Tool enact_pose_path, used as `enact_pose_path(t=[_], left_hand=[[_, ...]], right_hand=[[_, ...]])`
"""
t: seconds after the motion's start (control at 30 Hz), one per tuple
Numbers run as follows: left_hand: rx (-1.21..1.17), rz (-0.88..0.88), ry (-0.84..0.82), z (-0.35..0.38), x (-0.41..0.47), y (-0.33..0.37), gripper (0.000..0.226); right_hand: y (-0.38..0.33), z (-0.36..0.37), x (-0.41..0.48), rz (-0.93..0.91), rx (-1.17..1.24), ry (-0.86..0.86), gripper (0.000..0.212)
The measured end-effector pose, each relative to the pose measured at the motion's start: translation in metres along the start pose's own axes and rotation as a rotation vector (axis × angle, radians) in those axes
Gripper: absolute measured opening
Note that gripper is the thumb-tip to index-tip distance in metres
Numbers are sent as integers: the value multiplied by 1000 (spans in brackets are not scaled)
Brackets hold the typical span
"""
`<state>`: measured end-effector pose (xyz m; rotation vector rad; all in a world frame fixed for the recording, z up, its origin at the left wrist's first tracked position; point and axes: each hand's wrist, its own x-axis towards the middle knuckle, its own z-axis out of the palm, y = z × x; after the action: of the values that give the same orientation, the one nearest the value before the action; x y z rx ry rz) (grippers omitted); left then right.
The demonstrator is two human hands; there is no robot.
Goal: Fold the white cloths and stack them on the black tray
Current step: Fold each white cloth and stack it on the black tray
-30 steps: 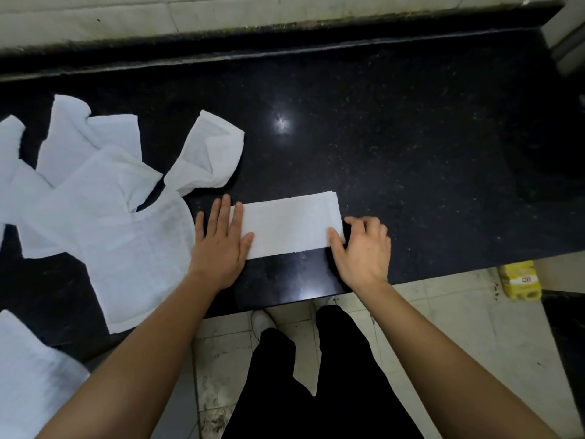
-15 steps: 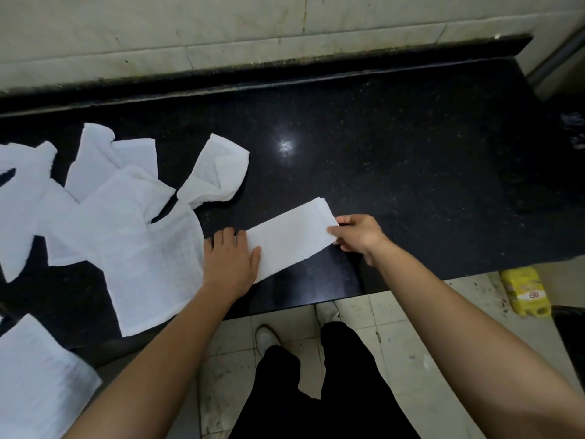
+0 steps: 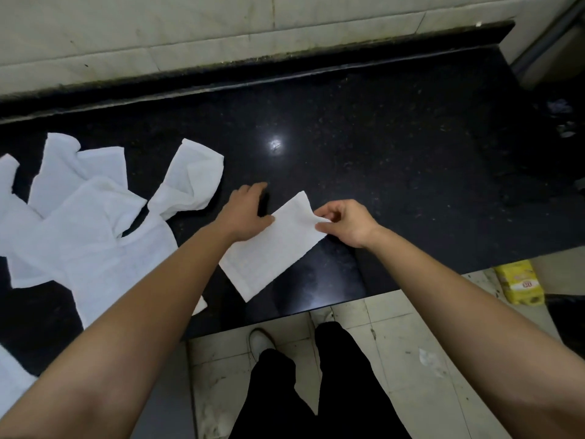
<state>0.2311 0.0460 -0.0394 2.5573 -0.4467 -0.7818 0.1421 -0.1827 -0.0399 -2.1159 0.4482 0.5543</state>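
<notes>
A folded white cloth strip (image 3: 273, 245) lies slanted on the black stone counter (image 3: 395, 160), near its front edge. My right hand (image 3: 345, 221) pinches the strip's far right corner between thumb and fingers. My left hand (image 3: 245, 213) rests flat on the strip's far left edge, fingers reaching onto the counter. A heap of unfolded white cloths (image 3: 91, 217) lies spread to the left. The black tray is out of view.
Another white cloth (image 3: 12, 380) shows at the lower left edge. A pale tiled wall (image 3: 221, 33) backs the counter. Below the front edge are a tiled floor, my dark trousers (image 3: 316, 391) and a yellow packet (image 3: 519, 282) on the floor at right.
The strip has swung from lying crosswise to slanting, its right end now farther away. My left hand slid from the strip's left end to its far edge. My right hand keeps its pinch.
</notes>
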Motion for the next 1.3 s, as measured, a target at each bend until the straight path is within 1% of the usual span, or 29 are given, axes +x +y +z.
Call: enact_pose_path(t=[0.13, 0.17, 0.23, 0.27, 0.33, 0.4, 0.47, 0.53, 0.63, 0.83, 0.93, 1.07, 1.2, 1.3], left_hand=[[-31, 38, -130, -8, 17, 27, 93], [-66, 46, -159, -9, 20, 31, 94], [-225, 52, -200, -14, 21, 36, 92], [-317, 46, -192, -18, 21, 40, 88], [-426, 47, -101, -28, 19, 46, 73], [-446, 69, 47, -38, 15, 49, 47], [-434, 77, 155, -43, 11, 45, 25], [-382, 75, 213, -43, 8, 34, 14], [-209, 93, 266, -33, 2, 12, 10], [95, 241, 221, 0, -32, -37, 23], [179, 317, 221, 14, -45, -52, 28], [285, 426, 225, 24, -49, -64, 37], [364, 450, 181, 25, -51, -69, 44], [407, 480, 155, 25, -53, -75, 47]], right_hand=[[-8, -18, 0, -121, -102, -66, 19], [-12, -22, 0, -141, -119, -72, 20], [-20, -33, 3, -178, -144, -74, 21], [-26, -39, 4, -197, -153, -68, 21], [-37, -51, 7, -234, -166, -40, 20], [-49, -59, 9, -262, -148, 11, 18], [-58, -60, 11, -286, -140, 91, 20], [-63, -54, 11, -314, -188, 149, 26], [-64, -32, 6, -350, -294, 146, 25], [-40, 31, -17, -400, -475, 35, 29], [-23, 55, -31, -481, -527, 53, 29], [-8, 77, -43, -591, -533, 129, 21], [0, 90, -47, -693, -548, 146, 20], [4, 94, -50, -717, -545, 123, 23]])
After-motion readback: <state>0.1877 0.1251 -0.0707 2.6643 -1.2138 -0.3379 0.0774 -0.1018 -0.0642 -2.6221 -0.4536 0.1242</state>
